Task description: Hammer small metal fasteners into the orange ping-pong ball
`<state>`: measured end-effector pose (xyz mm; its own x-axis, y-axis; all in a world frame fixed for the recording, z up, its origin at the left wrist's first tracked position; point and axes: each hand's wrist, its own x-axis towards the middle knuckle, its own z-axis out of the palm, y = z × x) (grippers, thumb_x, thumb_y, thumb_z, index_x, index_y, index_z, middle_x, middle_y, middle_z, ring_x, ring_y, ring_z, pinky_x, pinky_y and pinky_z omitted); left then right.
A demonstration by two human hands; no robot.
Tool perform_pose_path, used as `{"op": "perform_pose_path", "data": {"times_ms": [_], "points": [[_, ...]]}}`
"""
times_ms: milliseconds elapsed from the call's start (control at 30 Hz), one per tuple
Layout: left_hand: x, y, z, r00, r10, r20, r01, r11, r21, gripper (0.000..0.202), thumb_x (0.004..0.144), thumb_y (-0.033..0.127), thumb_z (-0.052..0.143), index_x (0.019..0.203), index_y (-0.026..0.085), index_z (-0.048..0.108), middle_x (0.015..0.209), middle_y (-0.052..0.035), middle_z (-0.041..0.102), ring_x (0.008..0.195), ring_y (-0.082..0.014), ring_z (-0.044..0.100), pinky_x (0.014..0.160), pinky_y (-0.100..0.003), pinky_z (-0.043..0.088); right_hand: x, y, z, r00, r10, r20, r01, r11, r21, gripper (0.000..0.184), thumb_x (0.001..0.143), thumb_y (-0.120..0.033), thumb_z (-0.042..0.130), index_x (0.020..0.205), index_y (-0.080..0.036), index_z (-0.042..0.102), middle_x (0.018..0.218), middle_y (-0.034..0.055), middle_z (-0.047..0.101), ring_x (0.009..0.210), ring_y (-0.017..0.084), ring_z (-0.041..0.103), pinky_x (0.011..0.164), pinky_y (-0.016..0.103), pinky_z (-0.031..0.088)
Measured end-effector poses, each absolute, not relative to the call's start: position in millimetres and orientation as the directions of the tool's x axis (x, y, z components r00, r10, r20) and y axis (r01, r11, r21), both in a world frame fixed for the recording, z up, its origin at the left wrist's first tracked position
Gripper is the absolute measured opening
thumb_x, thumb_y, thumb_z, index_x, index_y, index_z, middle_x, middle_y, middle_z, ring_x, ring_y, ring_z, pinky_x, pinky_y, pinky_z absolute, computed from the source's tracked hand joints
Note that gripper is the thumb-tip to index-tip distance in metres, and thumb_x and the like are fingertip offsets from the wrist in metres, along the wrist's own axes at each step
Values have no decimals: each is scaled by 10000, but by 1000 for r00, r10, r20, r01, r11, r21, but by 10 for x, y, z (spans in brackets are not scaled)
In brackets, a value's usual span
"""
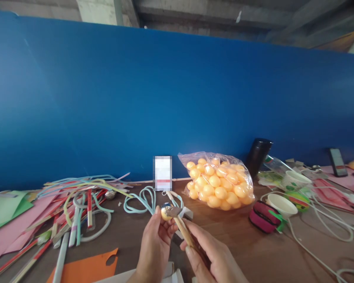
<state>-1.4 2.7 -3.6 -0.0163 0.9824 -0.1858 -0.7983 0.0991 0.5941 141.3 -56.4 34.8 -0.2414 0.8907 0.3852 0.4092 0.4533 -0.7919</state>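
Note:
Between the fingertips of my left hand (153, 241) is a small ball (166, 215), pale orange below and shiny silver on top. My right hand (210, 251) is closed round a slim tool with a wooden handle (186, 235). The tool's greyish tip (174, 211) overlaps the ball's silver side; whether it is a brush or a blade I cannot tell. Behind the hands stands a clear plastic bag (220, 182) full of orange balls like ping-pong balls. A loop of light blue cord (140, 201) lies beyond my left hand, beside an upright white card (163, 173).
At left lie a heap of coloured strips and sticks (76, 212), a silvery ball (110, 194) and an orange sheet (88, 267). To the right are a maroon pouch (262, 217), a paper cup (281, 205), white cables (301, 245), a black bottle (259, 155) and a phone (338, 162). A blue partition (165, 90) rises behind.

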Motion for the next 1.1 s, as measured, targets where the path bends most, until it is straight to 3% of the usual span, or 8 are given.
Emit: {"op": "perform_pose_path", "data": {"times_ms": [200,400,600,1100], "points": [[-14,26,-26,-53,975,-215,-789,91,607,173,818,269,670,857,100,664,757,-93,698,647,-155,653,584,-257,557,1410,-569,351,-212,896,391,387,445,-808,430,930,-310,474,1340,-191,528,1226,141,687,911,215,725,825,282,580],[-13,32,-28,-48,979,-196,-781,86,618,200,806,299,685,862,109,665,763,-83,696,668,-159,658,613,-265,560,1381,-574,310,-197,906,374,370,422,-828,445,940,-368,449,1337,-186,533,1024,125,741,887,240,720,859,340,563],[-12,30,-24,-34,984,-177,-783,84,616,208,811,321,676,842,116,655,767,-84,698,677,-162,657,611,-265,554,1370,-583,327,-185,919,348,371,394,-841,440,936,-401,458,1317,-201,549,942,110,737,850,240,713,627,250,585],[-12,39,-3,-70,975,-212,-794,74,604,159,790,258,698,841,116,648,726,-65,679,620,-148,649,567,-246,553,1371,-582,322,-177,939,295,327,339,-882,437,942,-434,442,1305,-206,525,925,100,737,668,185,708,453,188,516]]}}
